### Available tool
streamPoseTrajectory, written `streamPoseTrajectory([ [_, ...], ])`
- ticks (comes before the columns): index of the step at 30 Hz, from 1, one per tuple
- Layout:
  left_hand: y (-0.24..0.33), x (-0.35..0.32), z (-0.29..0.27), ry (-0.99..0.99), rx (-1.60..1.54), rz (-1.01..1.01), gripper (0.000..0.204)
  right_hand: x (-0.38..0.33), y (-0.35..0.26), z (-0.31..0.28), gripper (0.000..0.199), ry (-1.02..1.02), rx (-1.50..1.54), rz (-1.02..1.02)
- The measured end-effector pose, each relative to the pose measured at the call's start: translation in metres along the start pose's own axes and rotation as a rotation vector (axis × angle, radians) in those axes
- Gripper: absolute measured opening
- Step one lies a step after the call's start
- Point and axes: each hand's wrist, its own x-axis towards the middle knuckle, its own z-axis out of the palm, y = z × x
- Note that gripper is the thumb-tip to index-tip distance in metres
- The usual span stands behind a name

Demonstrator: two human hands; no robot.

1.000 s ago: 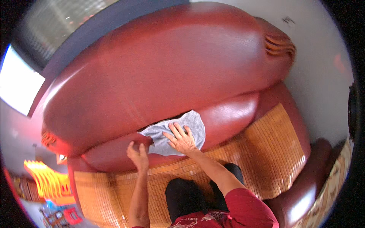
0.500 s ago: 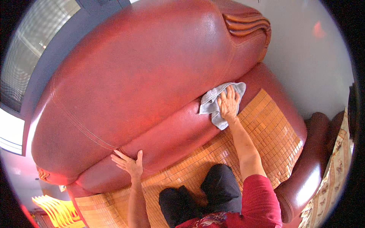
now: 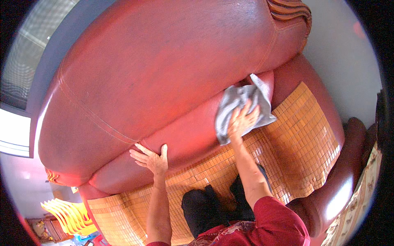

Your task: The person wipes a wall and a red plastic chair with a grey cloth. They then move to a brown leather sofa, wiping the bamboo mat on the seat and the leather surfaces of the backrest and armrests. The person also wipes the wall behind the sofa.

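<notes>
A red leather sofa (image 3: 164, 69) with a tall backrest fills the middle of the head view. Under my right hand (image 3: 244, 119) a grey cloth (image 3: 232, 102) is spread, crumpled, over the lower roll of the backrest. That hand is a little blurred, with its fingers stretched out on top of the cloth, pressing it to the leather. Farther left, my left hand (image 3: 154, 160) rests on the same lower roll, fingers spread, holding nothing. Its fingertips touch the leather near the stitched seam.
A tile-pattern bamboo mat (image 3: 303, 135) covers the seat, and I kneel on it. Carved wood trim (image 3: 290, 10) caps the backrest's top right. An armrest (image 3: 332, 192) stands at right, beside a patterned fabric (image 3: 357, 205). Stacked yellow plastic chairs (image 3: 69, 215) are at lower left.
My right hand has moved the cloth left and toward me relative to the sofa, and the cloth has bunched differently. The view has shifted; my left hand stays on the roll.
</notes>
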Motion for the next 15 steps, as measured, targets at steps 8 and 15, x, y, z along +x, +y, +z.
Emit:
streamPoseTrajectory([
  [8,-0.024,0.006,0.008,-0.057,-0.136,-0.06,0.095,-0.158,-0.071,-0.055,0.048,-0.537,0.38,-1.004],
  [15,-0.01,0.001,0.01,-0.117,-0.168,-0.055,0.102,-0.23,0.047,-0.04,0.052,-1.165,0.584,-1.523],
])
